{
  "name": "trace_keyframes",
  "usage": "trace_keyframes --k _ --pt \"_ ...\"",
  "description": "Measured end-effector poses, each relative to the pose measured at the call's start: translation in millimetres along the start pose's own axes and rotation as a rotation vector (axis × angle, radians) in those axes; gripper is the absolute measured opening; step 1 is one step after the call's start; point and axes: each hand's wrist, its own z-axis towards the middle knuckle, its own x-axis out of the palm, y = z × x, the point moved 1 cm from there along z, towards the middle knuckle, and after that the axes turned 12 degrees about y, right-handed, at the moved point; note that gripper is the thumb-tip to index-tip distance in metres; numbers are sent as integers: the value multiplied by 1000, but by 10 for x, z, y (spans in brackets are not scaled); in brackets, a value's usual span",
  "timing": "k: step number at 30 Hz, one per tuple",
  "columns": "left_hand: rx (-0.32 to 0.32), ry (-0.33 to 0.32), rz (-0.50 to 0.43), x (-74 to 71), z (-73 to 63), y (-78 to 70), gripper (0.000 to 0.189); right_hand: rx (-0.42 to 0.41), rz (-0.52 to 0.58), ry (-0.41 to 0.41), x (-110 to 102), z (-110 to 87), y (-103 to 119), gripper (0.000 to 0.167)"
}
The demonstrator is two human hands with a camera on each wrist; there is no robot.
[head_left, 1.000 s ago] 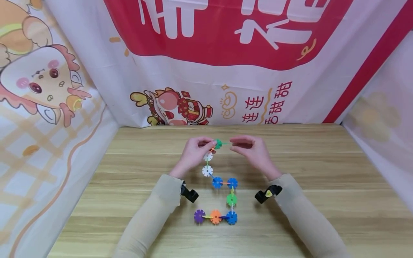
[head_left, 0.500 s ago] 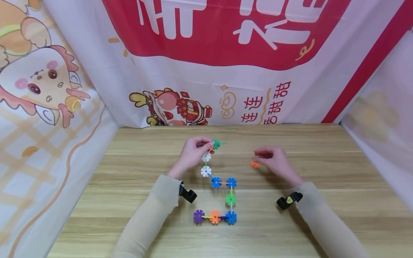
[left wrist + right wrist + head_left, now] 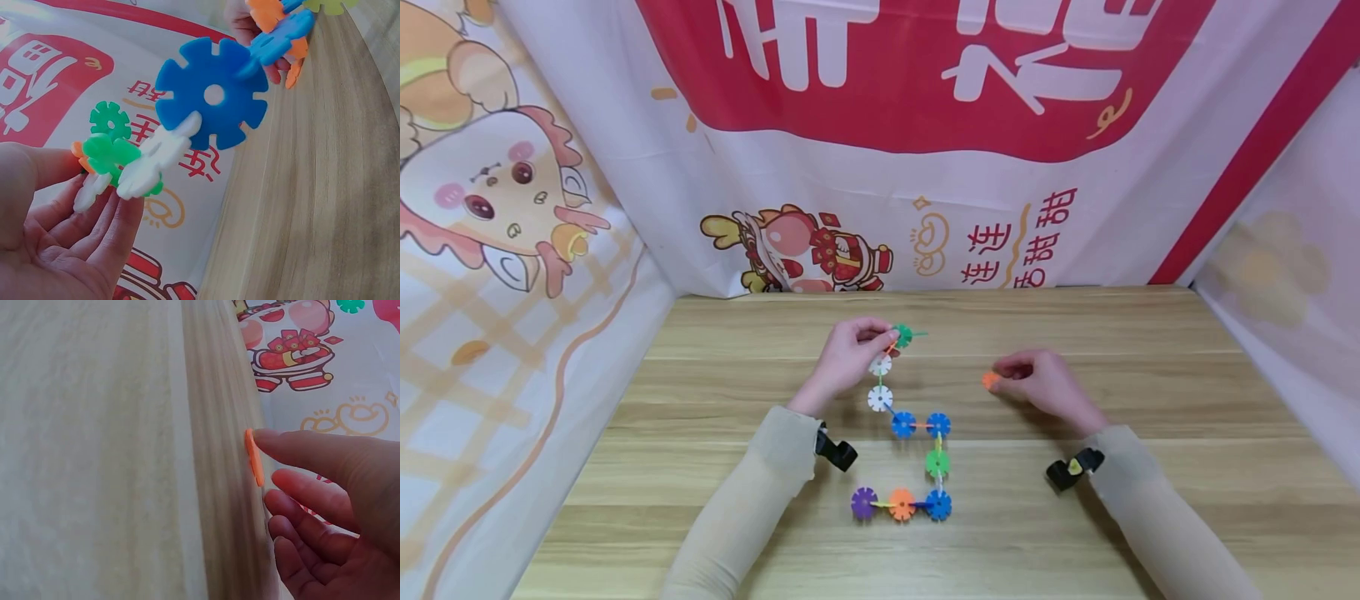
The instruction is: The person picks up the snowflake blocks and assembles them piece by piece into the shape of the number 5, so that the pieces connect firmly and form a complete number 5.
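My left hand [image 3: 847,354] pinches the upper end of a chain of notched plastic discs, near a green disc [image 3: 902,336] that has a thin green piece jutting from its right side. Below the fingers the chain runs through white discs [image 3: 880,398], blue discs [image 3: 904,425], a light green disc [image 3: 937,462] and an orange disc [image 3: 902,504] to a purple disc [image 3: 864,503]. Over to the right, my right hand [image 3: 1047,385] has its thumb tip at a loose orange disc [image 3: 253,456]. In the right wrist view a gap shows between that disc and the index finger.
A wooden tabletop [image 3: 775,533] lies beneath everything. Printed cloth walls stand at the back [image 3: 880,225] and left [image 3: 587,317], with another pale cloth [image 3: 1285,333] at the right. Each wrist wears a small black camera [image 3: 838,450].
My right hand has let go of the chain's top end and moved right and nearer, to the loose orange disc. The left hand keeps its pinch, barely moved.
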Motion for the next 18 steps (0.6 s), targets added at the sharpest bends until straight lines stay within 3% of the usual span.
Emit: trace_keyframes --k 11,18 --pt "0 -4 39 4 0 -5 22 40 -3 67 -15 57 3 30" --pt "8 9 34 6 1 -4 25 -3 26 91 -9 85 62 24"
